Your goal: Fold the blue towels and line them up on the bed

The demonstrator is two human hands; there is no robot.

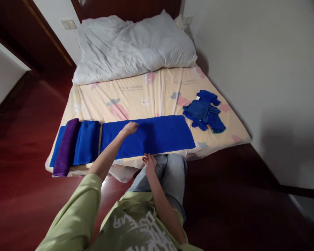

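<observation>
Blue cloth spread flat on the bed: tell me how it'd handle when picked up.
The blue cloth would probably droop floppily, since it looks like thin fabric. It is likely light for its spread, having little visible thickness. It seems unlikely to roll, lying flat on the bed.

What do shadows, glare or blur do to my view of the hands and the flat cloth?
Head view: dim light, with a soft shadow darkening the middle of the flat blue cloth beside the left hand; head view: a small glare patch on the red floor; head view: right hand outline readable, finer finger contact hard to tell.
</observation>
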